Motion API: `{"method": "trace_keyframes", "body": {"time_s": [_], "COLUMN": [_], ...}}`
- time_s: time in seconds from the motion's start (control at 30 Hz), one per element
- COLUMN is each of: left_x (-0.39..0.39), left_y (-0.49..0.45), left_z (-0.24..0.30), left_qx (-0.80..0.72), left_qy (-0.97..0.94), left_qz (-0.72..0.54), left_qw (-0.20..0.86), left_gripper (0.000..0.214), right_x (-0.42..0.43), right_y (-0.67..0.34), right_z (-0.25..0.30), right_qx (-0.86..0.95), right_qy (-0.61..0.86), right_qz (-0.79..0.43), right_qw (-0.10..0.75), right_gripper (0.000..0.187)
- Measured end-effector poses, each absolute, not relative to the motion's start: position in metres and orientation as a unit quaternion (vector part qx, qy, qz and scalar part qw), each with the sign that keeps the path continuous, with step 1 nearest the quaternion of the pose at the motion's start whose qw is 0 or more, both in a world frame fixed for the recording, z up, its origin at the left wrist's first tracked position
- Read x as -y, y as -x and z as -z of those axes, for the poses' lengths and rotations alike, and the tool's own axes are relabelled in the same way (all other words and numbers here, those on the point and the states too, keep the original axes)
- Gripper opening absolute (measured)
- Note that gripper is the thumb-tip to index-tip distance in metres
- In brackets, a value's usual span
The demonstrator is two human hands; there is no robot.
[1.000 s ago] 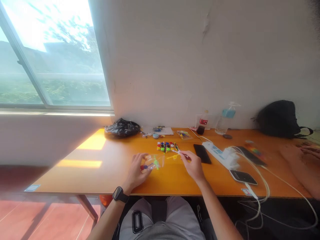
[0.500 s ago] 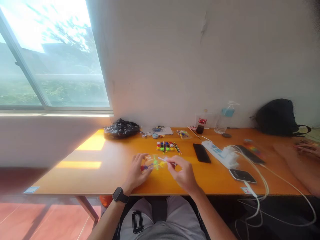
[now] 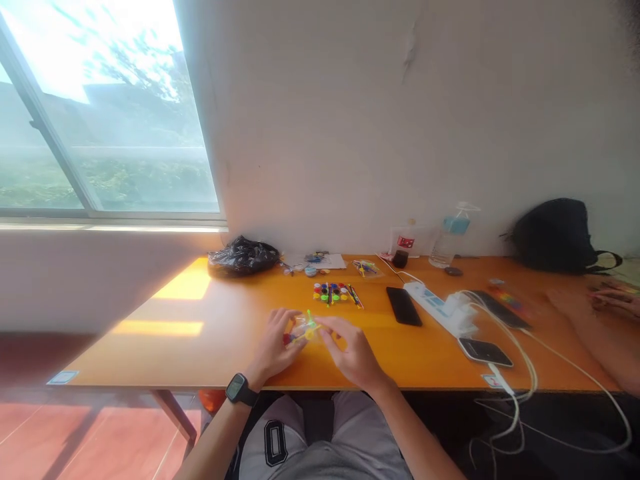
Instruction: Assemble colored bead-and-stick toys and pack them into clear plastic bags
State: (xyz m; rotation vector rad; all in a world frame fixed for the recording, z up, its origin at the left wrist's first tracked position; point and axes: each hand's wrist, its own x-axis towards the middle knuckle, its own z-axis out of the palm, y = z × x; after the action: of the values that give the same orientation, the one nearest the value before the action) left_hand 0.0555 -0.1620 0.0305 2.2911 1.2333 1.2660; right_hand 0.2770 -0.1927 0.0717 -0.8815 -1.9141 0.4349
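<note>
Both my hands meet over a small toy model (image 3: 306, 328) made of colourful sticks and connectors, with green, yellow, red and blue parts, near the front edge of the orange table (image 3: 200, 333). My left hand (image 3: 274, 343), with a black watch on its wrist, holds the model from the left, fingers curled on it. My right hand (image 3: 351, 350) pinches the model's right side; what else its fingers hold is too small to tell. A cluster of coloured round pieces and sticks (image 3: 334, 293) lies just behind the hands.
A black plastic bag (image 3: 244, 257), small parts on paper (image 3: 315, 261), a black phone (image 3: 403, 306), a white power strip with cables (image 3: 440, 307), another phone (image 3: 485, 351), a water bottle (image 3: 447, 241) and a black backpack (image 3: 557, 235) sit around. Another person's arm (image 3: 595, 327) rests at right.
My right hand moved left from beside the black phone, carrying a stick, and now meets the model held by my left hand. The left hand stayed in place.
</note>
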Motion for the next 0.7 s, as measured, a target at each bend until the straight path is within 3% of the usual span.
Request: {"method": "trace_keyframes", "body": {"time_s": [0.13, 0.2, 0.43, 0.53, 0.7], "left_x": [0.159, 0.156, 0.144, 0.14, 0.14], "left_y": [-0.055, -0.054, -0.046, -0.043, -0.044], "left_z": [-0.027, -0.024, -0.02, -0.02, -0.019], "left_qx": [-0.45, -0.476, -0.546, -0.562, -0.55], "left_qy": [-0.767, -0.747, -0.646, -0.608, -0.618], "left_qz": [-0.443, -0.451, -0.518, -0.537, -0.529], "left_qw": [0.118, 0.11, 0.128, 0.162, 0.188], "left_gripper": [0.032, 0.029, 0.031, 0.037, 0.037], "right_x": [0.179, 0.17, 0.17, 0.172, 0.157], "right_y": [-0.285, -0.288, -0.279, -0.274, -0.286], "right_z": [-0.063, -0.055, -0.027, -0.019, -0.022], "right_qx": [0.707, 0.684, 0.828, 0.843, 0.784], "right_qy": [0.41, 0.44, 0.427, 0.432, 0.448], "right_qz": [-0.117, -0.109, -0.1, -0.098, -0.13], "right_qw": [0.565, 0.571, 0.349, 0.305, 0.409], "right_gripper": [0.021, 0.022, 0.028, 0.025, 0.023]}}
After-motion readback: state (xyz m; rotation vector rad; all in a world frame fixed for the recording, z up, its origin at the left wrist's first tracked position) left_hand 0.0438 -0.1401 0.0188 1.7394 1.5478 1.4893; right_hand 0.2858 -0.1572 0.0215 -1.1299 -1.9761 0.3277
